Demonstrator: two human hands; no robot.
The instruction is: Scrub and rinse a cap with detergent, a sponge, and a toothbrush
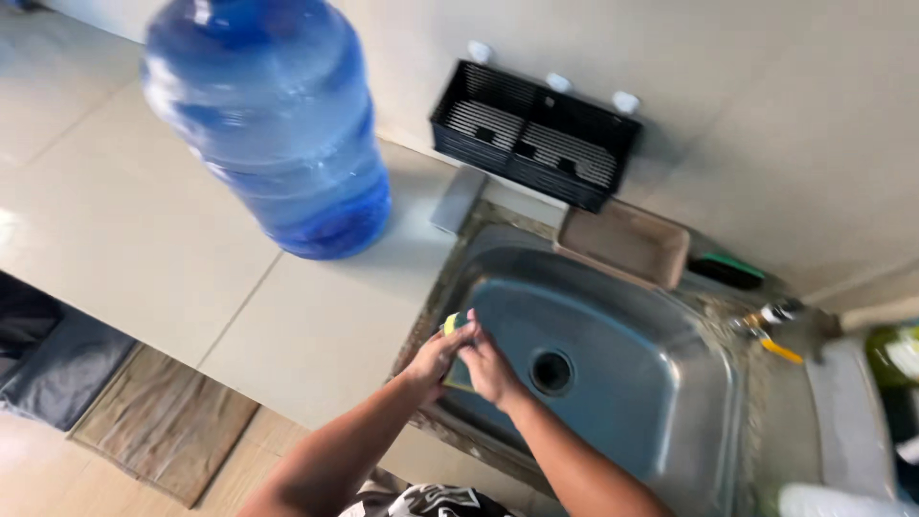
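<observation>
Both of my hands meet over the near-left corner of a steel sink [661, 383]. My left hand [436, 356] and my right hand [488, 369] are closed together around a yellow and green sponge [456, 324], which shows between and above the fingers. Most of the sponge is hidden by my hands. The sink's round drain [552, 371] lies just right of my right hand.
A large blue water jug [273, 124] stands on the tiled counter [144, 249] at left. A black wall rack [536, 134] hangs behind the sink. A brown tray [627, 244] and a green sponge [732, 268] sit at the sink's back rim; a tap [766, 321] is at right.
</observation>
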